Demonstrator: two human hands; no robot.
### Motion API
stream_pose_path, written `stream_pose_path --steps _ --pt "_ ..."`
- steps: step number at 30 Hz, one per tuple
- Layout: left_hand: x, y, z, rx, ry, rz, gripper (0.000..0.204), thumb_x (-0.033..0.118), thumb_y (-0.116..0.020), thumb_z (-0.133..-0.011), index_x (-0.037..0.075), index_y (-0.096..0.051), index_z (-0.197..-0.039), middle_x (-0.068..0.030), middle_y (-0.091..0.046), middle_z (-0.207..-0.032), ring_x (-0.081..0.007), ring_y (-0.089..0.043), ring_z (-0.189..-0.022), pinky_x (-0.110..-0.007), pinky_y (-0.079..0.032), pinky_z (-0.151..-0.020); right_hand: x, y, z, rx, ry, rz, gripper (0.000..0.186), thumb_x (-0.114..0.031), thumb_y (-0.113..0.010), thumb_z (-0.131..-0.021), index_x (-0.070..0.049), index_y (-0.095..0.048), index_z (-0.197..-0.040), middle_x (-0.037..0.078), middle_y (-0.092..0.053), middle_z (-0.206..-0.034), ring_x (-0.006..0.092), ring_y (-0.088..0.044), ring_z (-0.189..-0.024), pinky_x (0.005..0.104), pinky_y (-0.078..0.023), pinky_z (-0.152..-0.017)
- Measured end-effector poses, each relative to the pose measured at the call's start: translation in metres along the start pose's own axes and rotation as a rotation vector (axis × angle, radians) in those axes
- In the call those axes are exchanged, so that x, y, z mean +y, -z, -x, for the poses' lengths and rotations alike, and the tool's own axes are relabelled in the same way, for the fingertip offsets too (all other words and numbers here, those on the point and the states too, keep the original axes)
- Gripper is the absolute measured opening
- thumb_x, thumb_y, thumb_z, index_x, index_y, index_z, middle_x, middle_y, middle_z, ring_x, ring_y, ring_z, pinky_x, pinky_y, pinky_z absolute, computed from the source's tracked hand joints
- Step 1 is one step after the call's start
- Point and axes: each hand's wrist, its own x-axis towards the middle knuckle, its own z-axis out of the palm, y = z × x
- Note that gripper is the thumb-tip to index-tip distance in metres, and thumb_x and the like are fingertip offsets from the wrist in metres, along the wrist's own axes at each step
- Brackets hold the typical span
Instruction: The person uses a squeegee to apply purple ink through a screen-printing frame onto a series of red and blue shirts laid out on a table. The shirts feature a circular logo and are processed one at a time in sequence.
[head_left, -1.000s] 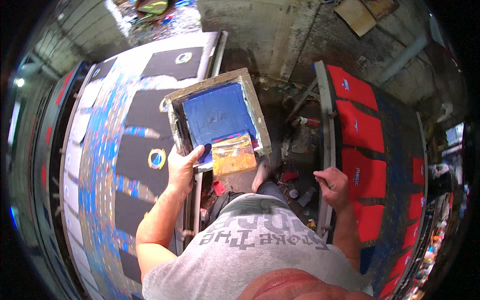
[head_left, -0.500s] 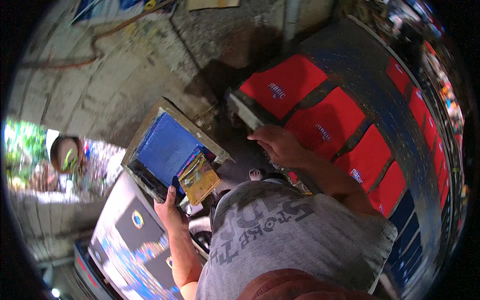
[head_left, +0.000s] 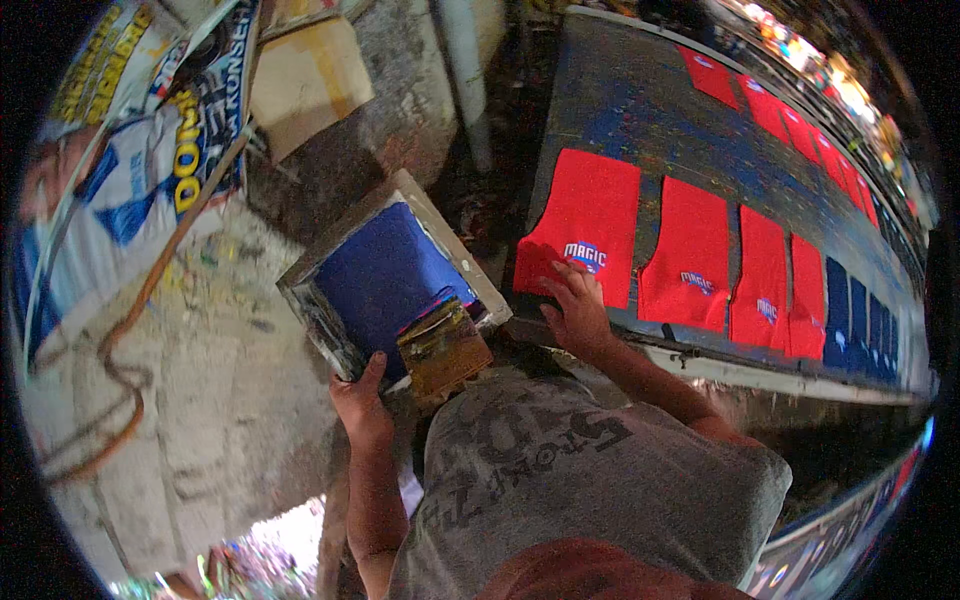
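My left hand (head_left: pixel 362 405) grips the lower edge of a printing screen (head_left: pixel 462 245), a wooden frame with blue mesh, held tilted at my front. A wooden squeegee (head_left: pixel 447 350), stained with dark ink, leans inside the frame near my body. My right hand (head_left: pixel 582 310) lies with fingers stretched on the lower end of the nearest red fabric piece (head_left: pixel 590 195), just below its white and blue print. More printed red fabric pieces (head_left: pixel 686 240) lie in a row to the right on the dark table (head_left: pixel 610 90).
Dark blue fabric pieces (head_left: pixel 848 315) continue the row at the right. A cardboard piece (head_left: pixel 310 85) and a printed banner (head_left: pixel 120 190) lie at the upper left. An orange-brown hose (head_left: pixel 130 330) runs over the concrete at the left.
My right hand has moved from the table's corner onto the nearest red fabric piece. The view has turned toward the table's near side. The screen and squeegee remain at my left hand.
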Motion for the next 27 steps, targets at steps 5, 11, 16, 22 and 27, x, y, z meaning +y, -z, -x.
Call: stream_pose_path --steps 5,11,16,22,27 --pt "0.023 0.029 0.047 -0.268 -0.082 0.17 0.061 0.005 -0.091 -0.093 -0.003 -0.063 -0.147 -0.0097 -0.071 -0.133 -0.0237 -0.065 -0.118 -0.043 -0.053 -0.108 -0.047 0.063 0.134 0.207 -0.165 0.152 0.055 -0.024 -0.079 -0.099 -0.01 -0.066 -0.151 0.021 -0.056 -0.162 0.0483 -0.047 -0.153 0.0629 -0.04 -0.123" --pt "0.012 0.04 0.011 -0.44 -0.193 0.066 0.059 0.02 -0.095 -0.092 -0.005 -0.068 -0.138 -0.0098 -0.074 -0.125 -0.0219 -0.068 -0.11 -0.038 -0.054 -0.102 -0.096 0.071 0.187 0.387 -0.335 0.2 0.056 -0.035 -0.077 -0.102 -0.009 -0.067 -0.151 0.021 -0.058 -0.159 0.0467 -0.047 -0.154 0.0623 -0.038 -0.125" --pt "0.008 0.043 0.0 -0.546 -0.088 0.159 0.058 0.009 -0.092 -0.094 -0.005 -0.066 -0.144 -0.0087 -0.073 -0.134 -0.0223 -0.068 -0.119 -0.04 -0.052 -0.107 -0.146 0.062 0.249 0.436 -0.349 0.204 0.059 -0.04 -0.079 -0.098 -0.008 -0.07 -0.147 0.02 -0.062 -0.157 0.0472 -0.051 -0.151 0.0623 -0.04 -0.124" --pt "0.023 0.04 0.008 -0.607 -0.091 0.28 0.066 0.009 -0.089 -0.096 -0.002 -0.059 -0.153 -0.0108 -0.068 -0.142 -0.0235 -0.069 -0.12 -0.041 -0.066 -0.083 -0.204 0.11 0.276 0.759 -0.184 -0.026 0.046 -0.033 -0.072 -0.108 -0.003 -0.072 -0.143 0.026 -0.065 -0.155 0.0459 -0.057 -0.15 0.059 -0.039 -0.128" --pt "0.011 0.025 -0.002 -0.668 -0.067 0.227 0.07 0.014 -0.091 -0.096 -0.003 -0.056 -0.155 -0.0155 -0.069 -0.14 -0.0275 -0.074 -0.113 -0.046 -0.069 -0.065 -0.267 0.258 0.317 1.097 0.167 0.304 0.077 -0.041 -0.078 -0.103 0.0 -0.053 -0.163 0.026 -0.056 -0.167 0.0442 -0.052 -0.156 0.0598 -0.037 -0.131"
